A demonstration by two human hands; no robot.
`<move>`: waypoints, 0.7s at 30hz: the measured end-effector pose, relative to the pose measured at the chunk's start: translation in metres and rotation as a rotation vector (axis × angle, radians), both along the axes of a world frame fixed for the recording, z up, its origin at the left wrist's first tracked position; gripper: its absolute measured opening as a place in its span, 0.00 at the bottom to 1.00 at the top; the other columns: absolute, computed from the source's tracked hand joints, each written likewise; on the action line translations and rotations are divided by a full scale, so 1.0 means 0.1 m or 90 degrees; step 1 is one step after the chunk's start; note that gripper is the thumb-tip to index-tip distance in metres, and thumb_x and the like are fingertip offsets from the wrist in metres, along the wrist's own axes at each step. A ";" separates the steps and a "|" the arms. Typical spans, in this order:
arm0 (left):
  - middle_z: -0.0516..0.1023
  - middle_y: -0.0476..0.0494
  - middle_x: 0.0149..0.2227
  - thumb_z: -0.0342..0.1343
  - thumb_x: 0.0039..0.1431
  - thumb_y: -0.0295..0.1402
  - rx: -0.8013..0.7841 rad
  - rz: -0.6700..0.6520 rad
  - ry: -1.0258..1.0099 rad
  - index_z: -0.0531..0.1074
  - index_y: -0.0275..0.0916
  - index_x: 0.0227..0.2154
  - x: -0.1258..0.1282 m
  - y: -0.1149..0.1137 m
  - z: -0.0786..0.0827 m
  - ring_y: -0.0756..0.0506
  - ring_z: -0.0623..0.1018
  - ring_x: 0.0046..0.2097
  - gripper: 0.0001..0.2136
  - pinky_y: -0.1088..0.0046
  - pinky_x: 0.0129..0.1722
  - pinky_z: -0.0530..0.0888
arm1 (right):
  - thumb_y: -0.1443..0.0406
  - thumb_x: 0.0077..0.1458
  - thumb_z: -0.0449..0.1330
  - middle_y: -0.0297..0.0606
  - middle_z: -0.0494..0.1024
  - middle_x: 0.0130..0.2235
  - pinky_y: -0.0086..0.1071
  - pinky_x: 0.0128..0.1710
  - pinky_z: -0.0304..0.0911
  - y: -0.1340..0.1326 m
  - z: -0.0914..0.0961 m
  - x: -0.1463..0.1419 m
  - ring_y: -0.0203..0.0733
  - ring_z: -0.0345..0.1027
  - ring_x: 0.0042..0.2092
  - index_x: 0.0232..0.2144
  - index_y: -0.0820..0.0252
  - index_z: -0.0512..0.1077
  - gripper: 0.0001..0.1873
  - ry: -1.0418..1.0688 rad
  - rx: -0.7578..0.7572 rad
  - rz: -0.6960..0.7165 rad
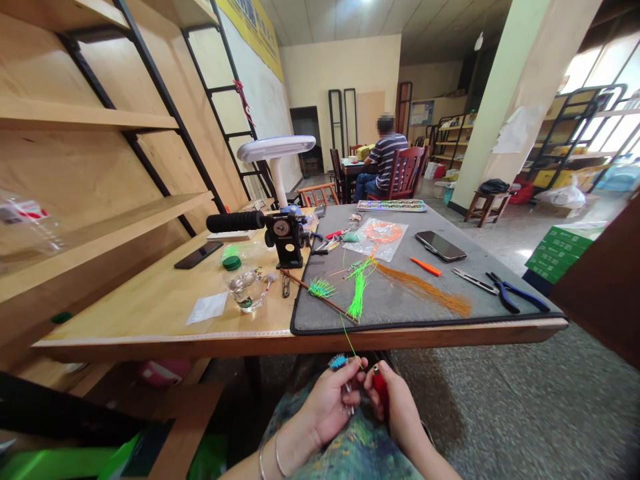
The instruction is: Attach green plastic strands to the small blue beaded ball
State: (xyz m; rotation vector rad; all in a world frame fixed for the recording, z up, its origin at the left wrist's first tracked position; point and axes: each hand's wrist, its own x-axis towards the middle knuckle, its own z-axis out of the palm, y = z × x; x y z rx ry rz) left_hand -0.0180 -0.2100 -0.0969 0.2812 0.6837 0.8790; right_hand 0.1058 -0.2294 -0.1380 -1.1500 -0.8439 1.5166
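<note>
Over my lap, in front of the table edge, my left hand point(333, 397) is closed, pinching the end of a thin green cord point(351, 343) between thumb and finger. A slim metal piece and a blue tuft point(338, 361) also show at this hand; what they belong to is unclear. Close beside it, my right hand point(395, 397) is wrapped around a red lighter point(381, 390), its metal top near the cord's end. No flame shows. From my hand the cord runs up to the mat, beside a brown stick point(327, 301) with a green knotted piece point(321, 288) and a bright green tassel point(358, 293).
On the grey mat point(390, 313) lie orange threads point(425, 287), an orange pen-like tool point(426, 267), thread snips point(474, 281), blue-handled pliers point(515, 293) and a phone point(441, 245). A glass cup point(247, 291) and black clamp stand point(287, 237) are left. A person point(387, 160) sits behind.
</note>
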 end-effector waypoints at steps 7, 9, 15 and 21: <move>0.72 0.45 0.29 0.70 0.41 0.31 0.102 0.065 0.110 0.79 0.31 0.29 -0.01 -0.03 -0.03 0.57 0.65 0.27 0.12 0.86 0.17 0.53 | 0.45 0.44 0.63 0.22 0.57 0.16 0.21 0.13 0.44 -0.05 0.11 0.03 0.25 0.43 0.16 0.30 0.62 0.70 0.25 0.090 0.058 -0.023; 0.73 0.44 0.30 0.70 0.40 0.32 0.121 0.074 0.136 0.79 0.32 0.29 0.00 -0.03 -0.03 0.56 0.66 0.28 0.12 0.86 0.18 0.53 | 0.46 0.42 0.65 0.21 0.57 0.16 0.21 0.13 0.43 -0.05 0.14 0.03 0.25 0.42 0.16 0.31 0.62 0.70 0.25 0.115 0.045 -0.028; 0.74 0.45 0.31 0.70 0.39 0.36 0.178 0.089 0.198 0.78 0.33 0.28 0.02 -0.03 -0.01 0.55 0.66 0.28 0.13 0.84 0.18 0.52 | 0.47 0.37 0.68 0.20 0.55 0.15 0.20 0.13 0.41 -0.06 0.20 0.00 0.24 0.41 0.16 0.28 0.61 0.68 0.26 0.147 -0.004 -0.029; 0.74 0.47 0.30 0.69 0.40 0.38 0.223 0.080 0.267 0.75 0.33 0.27 0.02 -0.06 0.01 0.57 0.63 0.24 0.14 0.82 0.19 0.52 | 0.47 0.38 0.68 0.19 0.54 0.14 0.21 0.13 0.41 -0.05 0.19 -0.02 0.24 0.41 0.15 0.28 0.60 0.67 0.26 0.132 -0.012 -0.027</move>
